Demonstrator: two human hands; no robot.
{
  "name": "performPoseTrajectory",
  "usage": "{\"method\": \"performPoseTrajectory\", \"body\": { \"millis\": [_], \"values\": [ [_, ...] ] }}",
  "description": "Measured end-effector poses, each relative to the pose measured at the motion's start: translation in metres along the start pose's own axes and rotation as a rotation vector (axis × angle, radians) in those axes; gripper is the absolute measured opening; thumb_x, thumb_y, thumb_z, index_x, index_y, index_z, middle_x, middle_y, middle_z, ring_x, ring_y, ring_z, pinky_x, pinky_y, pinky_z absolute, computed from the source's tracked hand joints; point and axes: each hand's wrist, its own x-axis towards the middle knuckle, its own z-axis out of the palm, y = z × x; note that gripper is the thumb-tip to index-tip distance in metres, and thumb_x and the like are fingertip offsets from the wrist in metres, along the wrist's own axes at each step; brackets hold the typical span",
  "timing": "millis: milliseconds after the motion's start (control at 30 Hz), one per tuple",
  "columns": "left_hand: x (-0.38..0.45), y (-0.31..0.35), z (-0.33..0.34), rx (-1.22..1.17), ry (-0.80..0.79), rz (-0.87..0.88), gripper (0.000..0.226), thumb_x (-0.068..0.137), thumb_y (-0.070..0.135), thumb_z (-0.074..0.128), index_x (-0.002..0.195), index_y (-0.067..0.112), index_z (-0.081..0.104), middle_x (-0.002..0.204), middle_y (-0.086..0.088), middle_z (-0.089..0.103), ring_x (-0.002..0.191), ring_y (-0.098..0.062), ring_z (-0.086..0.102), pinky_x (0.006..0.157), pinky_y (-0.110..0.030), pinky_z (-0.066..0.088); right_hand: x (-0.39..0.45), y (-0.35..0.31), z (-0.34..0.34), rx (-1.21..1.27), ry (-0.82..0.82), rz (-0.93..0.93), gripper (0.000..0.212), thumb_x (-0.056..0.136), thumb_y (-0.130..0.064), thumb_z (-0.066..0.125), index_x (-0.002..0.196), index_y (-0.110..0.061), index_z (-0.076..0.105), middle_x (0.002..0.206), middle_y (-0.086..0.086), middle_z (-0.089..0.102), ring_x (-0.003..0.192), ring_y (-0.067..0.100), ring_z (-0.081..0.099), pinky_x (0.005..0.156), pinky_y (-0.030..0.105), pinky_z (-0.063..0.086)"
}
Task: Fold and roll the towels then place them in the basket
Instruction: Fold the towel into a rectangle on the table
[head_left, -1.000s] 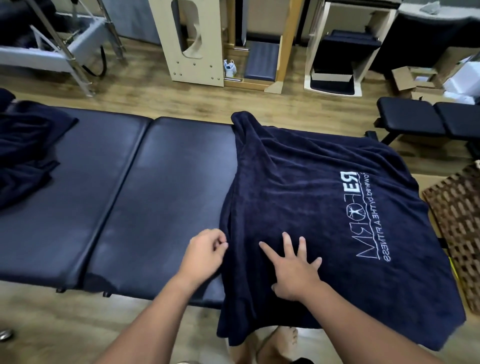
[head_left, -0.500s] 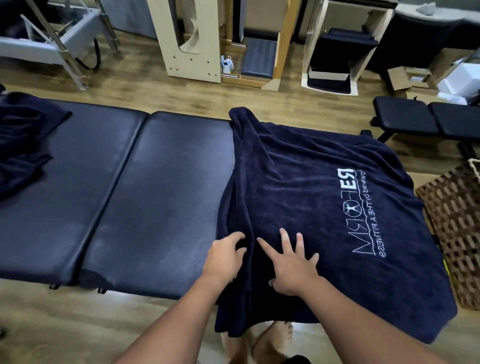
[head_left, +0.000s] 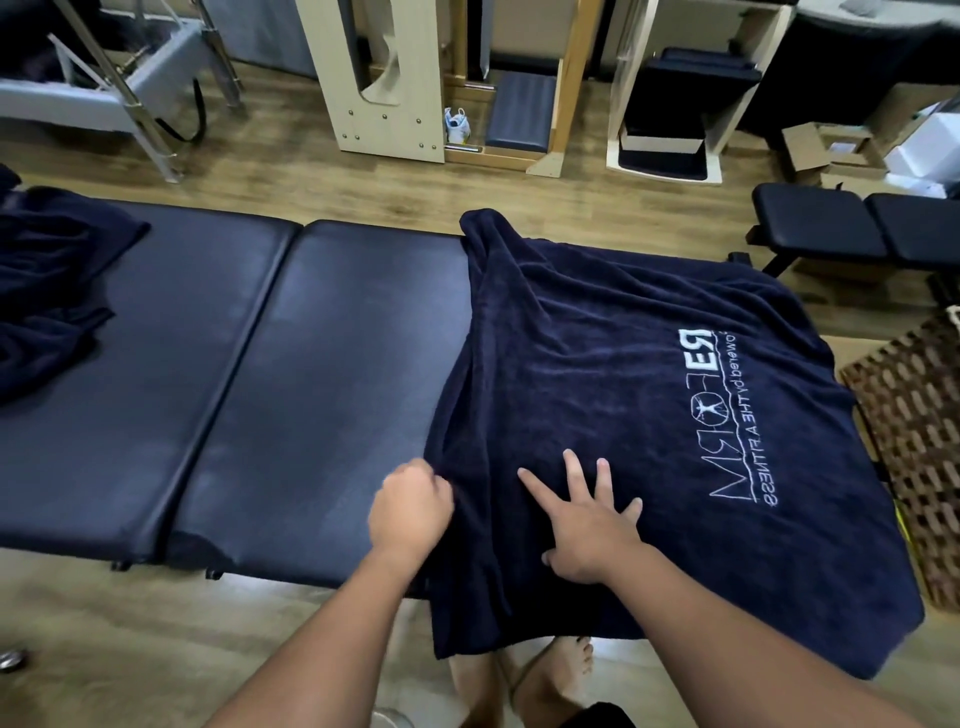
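A large navy towel (head_left: 613, 384) with white lettering lies spread over the right end of the black padded table (head_left: 260, 374), its near edge hanging off the front. My left hand (head_left: 410, 506) pinches the towel's left edge with curled fingers. My right hand (head_left: 584, 512) presses flat on the towel with fingers spread, just right of the left hand. A brown woven basket (head_left: 919, 441) stands on the floor at the far right. More navy towels (head_left: 47, 280) lie crumpled on the table's left end.
Wooden floor runs behind the table, with wooden exercise frames (head_left: 384, 78) and a metal frame (head_left: 124, 88) at the back. A black bench (head_left: 852, 228) stands at the right, cardboard boxes (head_left: 826, 150) behind it. My bare feet (head_left: 550, 680) show below the towel.
My left hand moved right from the bare table to the towel's left edge and took hold of it. My right hand stayed flat on the towel.
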Motion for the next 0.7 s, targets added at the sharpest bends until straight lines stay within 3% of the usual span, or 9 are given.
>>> {"method": "performPoseTrajectory", "body": {
  "millis": [100,200,267,367,433,533,700],
  "values": [
    [0.014,-0.033,-0.022,-0.092,0.058,-0.095,0.016,0.091,0.025,0.053,0.086,0.014,0.063,0.090,-0.011,0.068,0.087,-0.038,0.061,0.076,-0.038,0.051,-0.001,-0.002,-0.001,-0.005,-0.006,0.007,0.108,0.091,-0.040,0.068,0.142,-0.065,-0.024,0.156,-0.003,-0.045,0.145,0.044,-0.035,0.109,0.080,0.005],
    [0.013,-0.046,-0.028,-0.116,-0.040,-0.026,0.007,0.092,0.027,0.056,0.089,0.021,0.057,0.089,-0.002,0.065,0.089,-0.031,0.061,0.080,-0.040,0.052,-0.001,-0.006,0.001,-0.020,0.006,0.022,0.110,0.090,-0.032,0.066,0.143,-0.063,-0.025,0.157,0.001,-0.043,0.145,0.047,-0.033,0.109,0.079,0.004],
    [0.009,-0.046,-0.030,-0.168,-0.102,-0.081,0.013,0.087,0.037,0.060,0.090,0.024,0.056,0.088,-0.001,0.066,0.087,-0.029,0.063,0.080,-0.040,0.055,-0.003,-0.010,0.003,-0.033,0.023,0.031,0.112,0.088,-0.027,0.065,0.145,-0.060,-0.025,0.158,0.004,-0.042,0.145,0.048,-0.032,0.110,0.078,0.005],
    [-0.004,-0.047,-0.028,0.035,-0.271,-0.042,0.021,0.078,0.038,0.061,0.079,0.016,0.060,0.083,-0.002,0.066,0.080,-0.029,0.065,0.076,-0.039,0.058,-0.008,-0.017,0.005,-0.065,0.042,0.031,0.113,0.084,-0.022,0.063,0.148,-0.054,-0.026,0.159,0.009,-0.040,0.146,0.048,-0.029,0.112,0.076,0.008],
    [-0.016,-0.047,-0.023,0.168,-0.325,0.029,0.021,0.080,0.036,0.064,0.085,0.017,0.058,0.090,-0.002,0.065,0.087,-0.030,0.064,0.075,-0.037,0.056,-0.009,-0.023,0.007,-0.085,0.042,0.020,0.115,0.082,-0.019,0.063,0.150,-0.049,-0.025,0.159,0.012,-0.039,0.146,0.049,-0.028,0.113,0.076,0.007],
    [-0.023,-0.053,-0.014,0.192,-0.293,0.007,0.025,0.087,0.036,0.067,0.100,0.017,0.057,0.106,-0.007,0.065,0.101,-0.034,0.064,0.077,-0.038,0.052,-0.010,-0.030,0.009,-0.110,0.053,0.018,0.115,0.082,-0.021,0.064,0.153,-0.042,-0.025,0.160,0.015,-0.036,0.147,0.050,-0.026,0.113,0.075,0.008],
    [-0.037,-0.061,-0.004,0.150,-0.192,-0.007,0.018,0.088,0.026,0.060,0.105,0.018,0.059,0.111,-0.003,0.057,0.099,-0.033,0.063,0.075,-0.038,0.051,-0.010,-0.035,0.012,-0.143,0.069,0.015,0.112,0.083,-0.021,0.061,0.155,-0.035,-0.025,0.161,0.019,-0.032,0.147,0.052,-0.023,0.115,0.073,0.010]
  ]
}}
